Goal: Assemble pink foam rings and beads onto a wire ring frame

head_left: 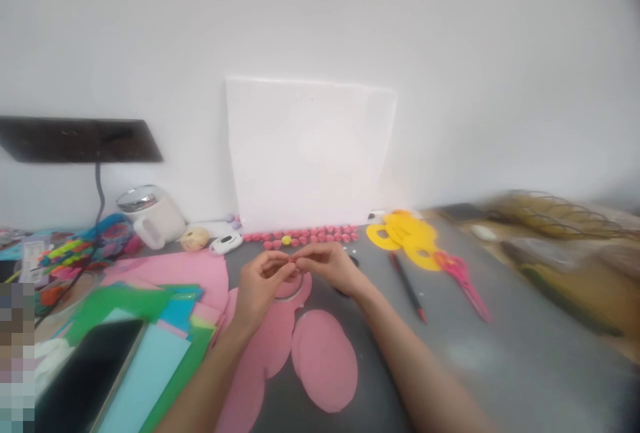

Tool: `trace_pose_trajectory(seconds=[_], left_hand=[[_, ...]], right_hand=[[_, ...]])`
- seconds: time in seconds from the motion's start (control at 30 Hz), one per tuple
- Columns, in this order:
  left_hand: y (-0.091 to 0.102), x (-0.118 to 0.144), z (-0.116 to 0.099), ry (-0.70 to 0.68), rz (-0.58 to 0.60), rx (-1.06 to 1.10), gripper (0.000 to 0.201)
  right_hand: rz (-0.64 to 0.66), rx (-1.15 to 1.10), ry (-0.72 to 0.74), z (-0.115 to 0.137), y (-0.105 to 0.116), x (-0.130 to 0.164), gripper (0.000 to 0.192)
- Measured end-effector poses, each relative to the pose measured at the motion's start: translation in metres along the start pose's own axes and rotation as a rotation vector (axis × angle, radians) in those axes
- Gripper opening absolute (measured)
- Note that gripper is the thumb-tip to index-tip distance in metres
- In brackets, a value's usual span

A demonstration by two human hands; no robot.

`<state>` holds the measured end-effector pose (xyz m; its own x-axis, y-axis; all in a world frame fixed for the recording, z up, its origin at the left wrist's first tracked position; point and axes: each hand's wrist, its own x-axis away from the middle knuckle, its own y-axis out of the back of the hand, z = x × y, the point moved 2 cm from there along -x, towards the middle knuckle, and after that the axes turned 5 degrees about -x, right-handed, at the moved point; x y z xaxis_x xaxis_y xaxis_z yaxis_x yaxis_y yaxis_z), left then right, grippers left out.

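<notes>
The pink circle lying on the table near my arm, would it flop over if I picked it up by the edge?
The pink circle looks thin and flat like foam sheet or paper, so it would probably droop a little. It seems very light and could slide easily on the smooth grey table. It lies flat, so it shouldn't roll.

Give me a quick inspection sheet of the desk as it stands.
Surface: grey desk, crowded on the left.
Job's things: pink paper circles under the hands; row of small pink pieces along the white board.
Clutter: coloured paper sheets, white mug, yellow cutouts, pink scissors, pencil.
Hands: left hand and right hand meet fingertip to fingertip, pinching something too small to tell.
Cables: black cable hangs from a dark shelf.
Surroundings: white wall; blurred wire rack to the right.
</notes>
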<state>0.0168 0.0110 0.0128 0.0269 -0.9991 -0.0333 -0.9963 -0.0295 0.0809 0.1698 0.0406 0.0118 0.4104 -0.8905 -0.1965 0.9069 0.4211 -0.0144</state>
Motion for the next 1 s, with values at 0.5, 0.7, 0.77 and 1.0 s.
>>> trace_pose_trajectory(seconds=[0.5, 0.7, 0.77, 1.0], left_hand=[[0.0002, 0.0012, 0.0003, -0.077, -0.065, -0.091, 0.018], [-0.0001, 0.0004, 0.0017, -0.109, -0.098, -0.101, 0.017], [0.0, -0.0001, 0.0013, -0.106, -0.105, -0.073, 0.018], [0.0, -0.0003, -0.002, -0.077, -0.124, 0.032, 0.023]], right_hand=[[-0.1, 0.091, 0.12, 0.0027, -0.0038, -0.0006, 0.012], [-0.119, 0.086, 0.113, 0.0027, -0.0075, -0.0007, 0.011], [-0.123, 0.044, 0.107, 0.0026, -0.009, -0.0009, 0.012], [-0.147, -0.016, 0.121, 0.0003, -0.0099, -0.0013, 0.014]])
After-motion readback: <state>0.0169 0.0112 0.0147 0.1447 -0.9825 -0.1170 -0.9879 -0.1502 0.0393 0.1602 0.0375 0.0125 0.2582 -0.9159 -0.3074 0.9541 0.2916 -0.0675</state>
